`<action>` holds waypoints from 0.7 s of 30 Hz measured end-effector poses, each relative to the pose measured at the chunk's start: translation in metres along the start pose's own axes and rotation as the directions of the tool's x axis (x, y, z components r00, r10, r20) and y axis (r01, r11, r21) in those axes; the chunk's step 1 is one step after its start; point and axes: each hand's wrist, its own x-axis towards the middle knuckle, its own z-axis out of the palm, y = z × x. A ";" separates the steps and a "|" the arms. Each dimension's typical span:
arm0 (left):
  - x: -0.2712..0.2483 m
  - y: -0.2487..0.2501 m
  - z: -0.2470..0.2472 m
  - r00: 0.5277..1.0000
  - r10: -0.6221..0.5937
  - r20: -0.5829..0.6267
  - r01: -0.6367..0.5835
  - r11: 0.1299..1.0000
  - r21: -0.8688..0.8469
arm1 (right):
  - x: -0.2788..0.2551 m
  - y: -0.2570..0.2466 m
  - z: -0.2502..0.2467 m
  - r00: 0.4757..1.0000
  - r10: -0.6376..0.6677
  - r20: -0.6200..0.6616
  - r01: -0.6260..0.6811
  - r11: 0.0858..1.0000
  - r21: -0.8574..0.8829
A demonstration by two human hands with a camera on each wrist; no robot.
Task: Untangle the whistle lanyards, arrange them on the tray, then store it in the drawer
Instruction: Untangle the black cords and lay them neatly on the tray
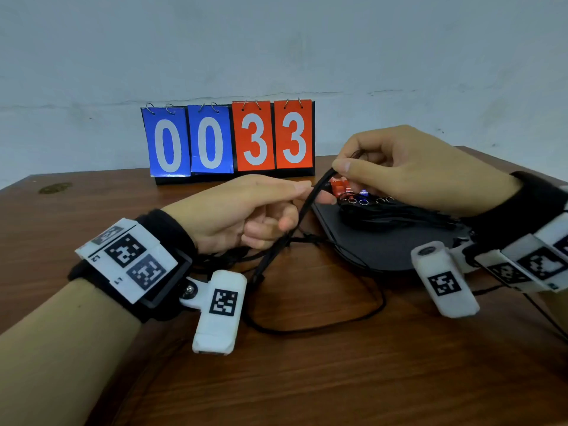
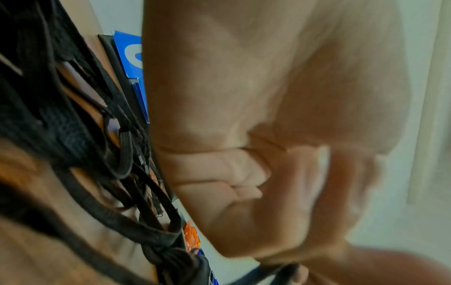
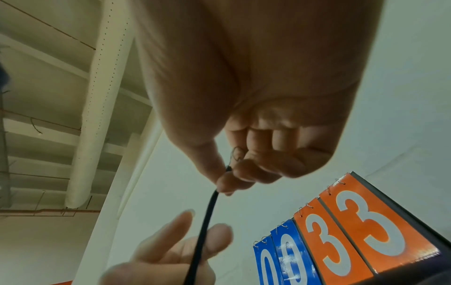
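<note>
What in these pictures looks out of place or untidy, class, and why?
One black lanyard sprawls in a loose loop off the dark tray onto the wooden table, with a knot showing near the left hand. The right hand pinches its upper end. The other lanyards lie bundled on the tray beside the orange whistle.

- Wooden table (image 1: 338,379), dark brown grain, small stain patch (image 1: 55,188) at far-left corner.
- Flip scoreboard (image 1: 229,139) stands at the back edge, reads 0033: two blue cards, two orange.
- Dark tray (image 1: 378,250) lies flat on the right side.
- Black lanyard cord (image 1: 322,329) loops on bare wood just left of the tray.
</note>
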 end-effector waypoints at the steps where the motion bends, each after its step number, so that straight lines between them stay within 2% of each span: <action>1: -0.001 0.000 0.001 1.000 -0.008 0.028 0.008 1.000 0.003 | 0.000 0.000 0.000 1.000 -0.002 -0.008 0.002 1.000 0.004; 4: -0.001 -0.001 0.002 0.998 -0.035 0.051 0.034 0.999 0.029 | 0.001 0.001 0.000 0.999 0.004 -0.040 -0.003 1.000 0.028; 8: -0.001 -0.001 -0.003 1.000 -0.006 0.030 0.007 1.000 -0.022 | 0.004 0.004 -0.003 0.993 0.018 -0.119 -0.004 0.994 0.112; 12: -0.002 0.000 -0.007 0.997 0.040 -0.064 -0.048 0.991 -0.127 | 0.008 0.009 -0.008 0.976 0.084 -0.203 -0.037 0.974 0.226; 21: -0.001 0.000 -0.013 0.990 0.078 -0.120 -0.103 0.970 -0.222 | 0.015 0.020 -0.018 0.924 0.265 -0.275 -0.158 0.920 0.358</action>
